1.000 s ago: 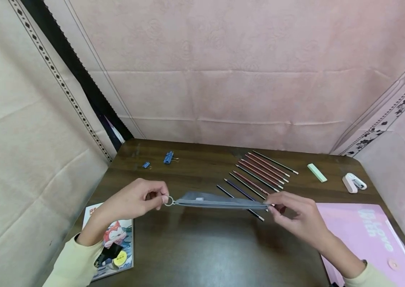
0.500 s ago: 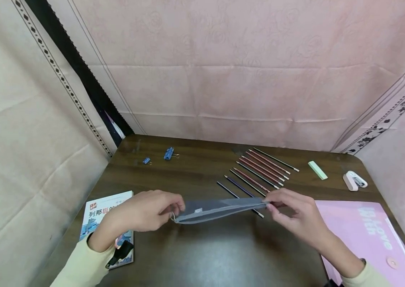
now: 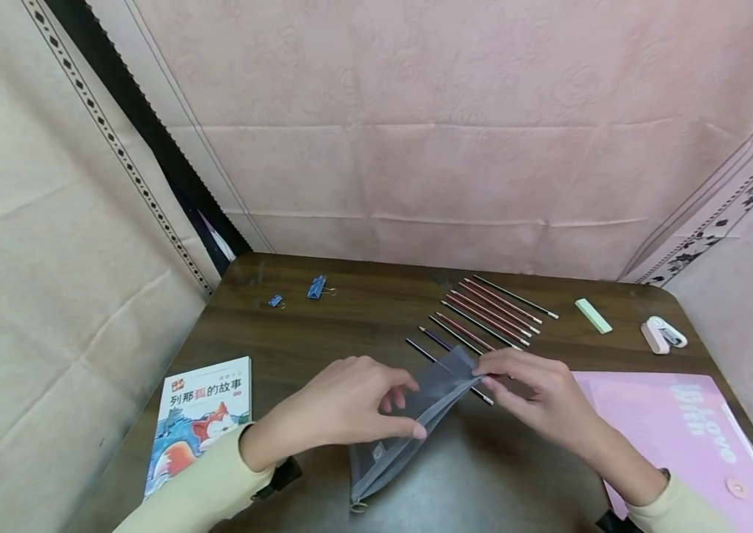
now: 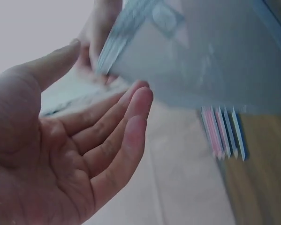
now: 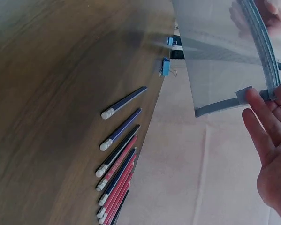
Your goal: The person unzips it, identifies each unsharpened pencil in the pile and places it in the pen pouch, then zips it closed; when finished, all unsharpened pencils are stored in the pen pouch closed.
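Note:
A grey see-through zip pouch [image 3: 432, 392] hangs slanting over the table, its zipper edge facing me and a ring at its lower left end. My right hand [image 3: 536, 392] pinches the pouch's upper right corner, at the end of the zipper [image 5: 262, 42] in the right wrist view. My left hand [image 3: 363, 403] overlaps the pouch in the head view. Its thumb and fingers are spread, with nothing between them in the left wrist view. Behind the pouch lie several pencils [image 3: 489, 311] in a slanted row, the nearest partly covered by it.
Two blue binder clips [image 3: 317, 287] lie at the back left. A green-white eraser-like bar [image 3: 593, 316] and a white correction tape [image 3: 663, 335] are at the back right. A picture book [image 3: 206, 414] lies left, a pink folder [image 3: 676, 437] right. Curtains hang behind the table.
My left hand has let go of the ring end and moved right along the pouch. That end has swung down towards me. The right hand keeps its corner almost in place.

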A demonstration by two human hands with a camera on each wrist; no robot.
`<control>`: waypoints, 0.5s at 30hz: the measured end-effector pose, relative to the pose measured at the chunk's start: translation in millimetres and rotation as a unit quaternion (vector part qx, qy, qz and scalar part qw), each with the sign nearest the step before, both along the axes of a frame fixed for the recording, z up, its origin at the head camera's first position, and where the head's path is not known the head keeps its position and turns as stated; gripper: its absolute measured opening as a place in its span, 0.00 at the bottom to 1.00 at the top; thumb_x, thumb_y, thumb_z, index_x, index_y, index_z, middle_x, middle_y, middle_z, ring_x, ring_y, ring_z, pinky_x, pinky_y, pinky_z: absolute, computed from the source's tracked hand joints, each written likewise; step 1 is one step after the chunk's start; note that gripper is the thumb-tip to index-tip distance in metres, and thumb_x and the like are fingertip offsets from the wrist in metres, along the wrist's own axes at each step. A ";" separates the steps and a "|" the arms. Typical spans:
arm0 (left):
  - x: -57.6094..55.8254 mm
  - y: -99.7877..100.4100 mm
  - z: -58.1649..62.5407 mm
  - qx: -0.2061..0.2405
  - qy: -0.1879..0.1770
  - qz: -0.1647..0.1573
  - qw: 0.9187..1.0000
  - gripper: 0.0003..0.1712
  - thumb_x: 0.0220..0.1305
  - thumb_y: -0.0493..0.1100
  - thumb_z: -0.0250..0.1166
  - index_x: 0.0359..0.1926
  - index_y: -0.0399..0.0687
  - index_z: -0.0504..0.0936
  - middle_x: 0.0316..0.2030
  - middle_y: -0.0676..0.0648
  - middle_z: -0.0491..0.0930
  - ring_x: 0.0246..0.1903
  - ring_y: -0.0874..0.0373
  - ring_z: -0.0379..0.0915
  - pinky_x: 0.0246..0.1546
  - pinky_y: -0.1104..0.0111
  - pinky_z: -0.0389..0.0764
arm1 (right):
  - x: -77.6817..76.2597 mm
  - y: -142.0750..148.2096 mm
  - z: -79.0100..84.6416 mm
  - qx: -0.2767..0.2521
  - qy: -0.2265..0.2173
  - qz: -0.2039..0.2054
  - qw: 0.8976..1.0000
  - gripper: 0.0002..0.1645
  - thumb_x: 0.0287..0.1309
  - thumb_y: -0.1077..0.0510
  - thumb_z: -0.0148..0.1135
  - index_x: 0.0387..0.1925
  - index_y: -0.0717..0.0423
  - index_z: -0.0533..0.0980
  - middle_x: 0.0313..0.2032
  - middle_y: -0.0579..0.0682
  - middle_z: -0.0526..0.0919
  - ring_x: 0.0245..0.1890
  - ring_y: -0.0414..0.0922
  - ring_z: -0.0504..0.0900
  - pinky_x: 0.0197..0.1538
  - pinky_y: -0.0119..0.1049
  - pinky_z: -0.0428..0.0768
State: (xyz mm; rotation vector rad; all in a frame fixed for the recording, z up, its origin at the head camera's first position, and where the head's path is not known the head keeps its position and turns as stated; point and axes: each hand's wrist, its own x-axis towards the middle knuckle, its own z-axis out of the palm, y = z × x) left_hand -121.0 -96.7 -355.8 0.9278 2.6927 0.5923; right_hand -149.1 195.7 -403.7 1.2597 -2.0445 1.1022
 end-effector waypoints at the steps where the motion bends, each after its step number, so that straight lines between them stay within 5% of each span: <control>1: -0.7 3.7 -2.8 0.004 -0.006 -0.001 1.000 0.30 0.52 0.73 0.62 0.50 0.63 0.81 0.32 0.64 0.83 0.27 0.76 0.73 0.26 0.80 0.74 | 0.1 -1.2 -0.4 0.006 -0.001 -0.003 1.000 0.22 0.42 0.73 0.70 0.41 0.55 0.82 0.38 0.48 0.86 0.42 0.41 0.84 0.53 0.18 0.77; 6: -3.6 13.3 -12.9 0.017 -0.017 -0.008 1.000 0.26 0.51 0.67 0.68 0.45 0.58 0.83 0.24 0.66 0.81 0.21 0.78 0.71 0.23 0.81 0.74 | 0.1 -4.7 -2.4 0.016 -0.006 -0.015 1.000 0.24 0.41 0.73 0.71 0.43 0.53 0.82 0.38 0.47 0.86 0.43 0.41 0.84 0.55 0.18 0.77; 12: -1.4 17.2 -18.2 0.013 -0.027 0.011 0.999 0.33 0.45 0.75 0.66 0.42 0.58 0.83 0.21 0.67 0.78 0.18 0.76 0.71 0.20 0.79 0.73 | 0.4 -8.7 -4.7 0.001 -0.010 -0.007 1.000 0.23 0.41 0.74 0.70 0.42 0.56 0.82 0.38 0.49 0.86 0.42 0.42 0.84 0.54 0.19 0.77; 15: -0.7 18.3 -19.0 0.021 -0.043 0.011 0.999 0.25 0.52 0.67 0.68 0.41 0.56 0.83 0.20 0.66 0.78 0.15 0.75 0.71 0.18 0.77 0.74 | 0.1 -10.7 -5.6 -0.002 -0.010 0.000 1.000 0.22 0.41 0.74 0.70 0.42 0.56 0.82 0.37 0.49 0.86 0.41 0.42 0.84 0.53 0.19 0.78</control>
